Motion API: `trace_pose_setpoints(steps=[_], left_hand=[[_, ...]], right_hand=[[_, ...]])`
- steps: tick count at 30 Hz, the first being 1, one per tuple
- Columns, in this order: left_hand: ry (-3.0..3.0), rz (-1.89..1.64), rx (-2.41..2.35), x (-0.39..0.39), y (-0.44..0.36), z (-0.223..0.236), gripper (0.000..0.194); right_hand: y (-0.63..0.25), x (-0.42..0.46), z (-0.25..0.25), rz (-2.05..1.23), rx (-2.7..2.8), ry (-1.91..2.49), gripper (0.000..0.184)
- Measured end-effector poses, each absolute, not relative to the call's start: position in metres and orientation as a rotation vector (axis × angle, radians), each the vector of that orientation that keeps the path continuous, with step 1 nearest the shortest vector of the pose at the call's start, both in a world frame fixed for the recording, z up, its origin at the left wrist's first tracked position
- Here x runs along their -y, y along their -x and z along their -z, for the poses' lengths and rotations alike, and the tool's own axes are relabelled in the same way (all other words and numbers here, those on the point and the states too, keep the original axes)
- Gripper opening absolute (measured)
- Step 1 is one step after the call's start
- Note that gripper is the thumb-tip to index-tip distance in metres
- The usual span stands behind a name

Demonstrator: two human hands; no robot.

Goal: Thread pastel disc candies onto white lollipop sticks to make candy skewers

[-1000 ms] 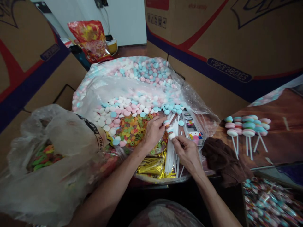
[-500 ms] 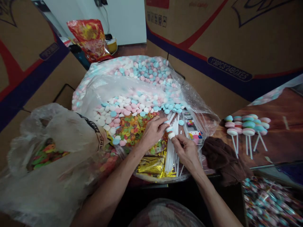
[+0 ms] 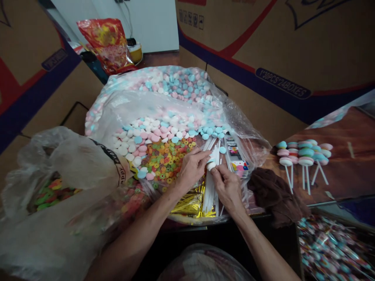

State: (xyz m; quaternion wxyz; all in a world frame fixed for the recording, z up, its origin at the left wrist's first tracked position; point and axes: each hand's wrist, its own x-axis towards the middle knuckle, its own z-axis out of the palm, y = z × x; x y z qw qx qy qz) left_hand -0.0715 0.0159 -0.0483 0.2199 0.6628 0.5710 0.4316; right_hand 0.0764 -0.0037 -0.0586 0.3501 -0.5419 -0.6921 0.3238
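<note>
Over the spread of sweets, my two hands meet at a small candy lollipop [image 3: 211,165], a stack with a white round candy lowest and a blue one above. My left hand [image 3: 191,168] pinches the upper part of the stack between its fingertips. Thumb and fingers of my right hand [image 3: 228,183] close on its lower end, hiding most of the stick. Beneath my hands are white sticks [image 3: 210,195] in a bundle, gummy rings [image 3: 164,160] and gold twist ties [image 3: 189,203]. A loose blue candy [image 3: 222,150] rests just beyond my right hand.
Behind lies a big clear bag [image 3: 123,101] of pastel candies. A plastic bag [image 3: 70,152] with gummy rings stands left. At right are finished lollipops [image 3: 306,152], a brown cloth [image 3: 272,195] and a box of wrapped sweets [image 3: 331,246]. Cardboard boxes [image 3: 234,31] rise behind.
The whole view has shifted slightly. My left fingertips have come down closer to the white candy, and the stack between my hands looks more compact. Both hands keep their grip.
</note>
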Motion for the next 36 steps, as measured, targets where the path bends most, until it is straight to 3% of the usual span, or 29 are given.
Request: trace_pose_setpoints(steps=[18, 22, 27, 36], left_hand=[[-1.355, -1.428, -1.453, -0.023, 0.089, 0.048, 0.031], [-1.498, -1.405, -1.522, -0.023, 0.090, 0.047, 0.026], [-1.450, -1.381, -1.585, -0.026, 0.096, 0.044, 0.036], [-1.967, -0.710, -1.613, 0.005, 0.107, 0.009, 0.027]], right_hand=[[-0.081, 0.009, 0.050, -0.908, 1.819, 1.332, 0.031], [-0.086, 0.013, 0.045, -0.821, 1.828, 1.347, 0.028], [-0.114, 0.009, 0.038, -0.717, 1.834, 1.340, 0.026], [-0.227, -0.035, 0.026, -0.081, 1.405, 1.839, 0.032]])
